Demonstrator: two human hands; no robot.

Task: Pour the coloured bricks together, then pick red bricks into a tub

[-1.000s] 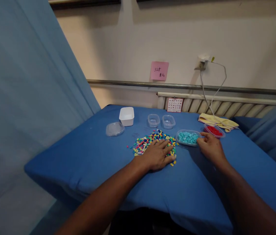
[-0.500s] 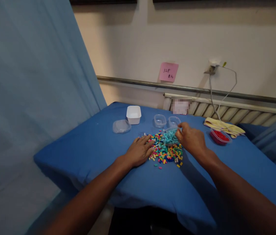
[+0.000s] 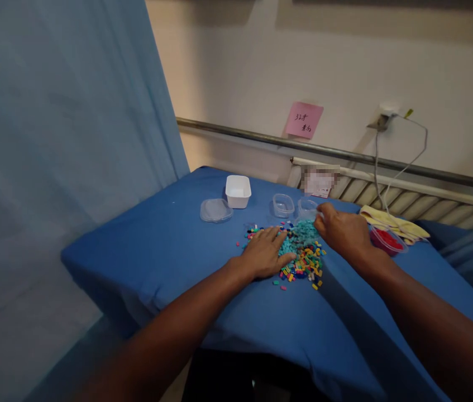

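A loose heap of small coloured plastic pieces (image 3: 309,261) lies on the blue tablecloth. My left hand (image 3: 264,254) is flat on the heap's left side, fingers spread, palm down. My right hand (image 3: 340,228) grips the rim of a clear plastic container at the heap's far right. Turquoise pieces (image 3: 304,231) fill the tipped container and spill onto the mixed ones. Much of the container blends with its contents, and my fingers cover its right edge.
Behind the heap stand two clear containers, one left (image 3: 283,205) and one right (image 3: 306,207). A white tub (image 3: 238,191) and a clear lid (image 3: 216,210) are farther left. A tub of red pieces (image 3: 388,241) and a yellow cloth (image 3: 395,222) lie right.
My left hand has slid right, farther onto the heap. My right hand keeps its grip on the container, and more turquoise pieces lie beside my left fingers. The camera view has shifted slightly.
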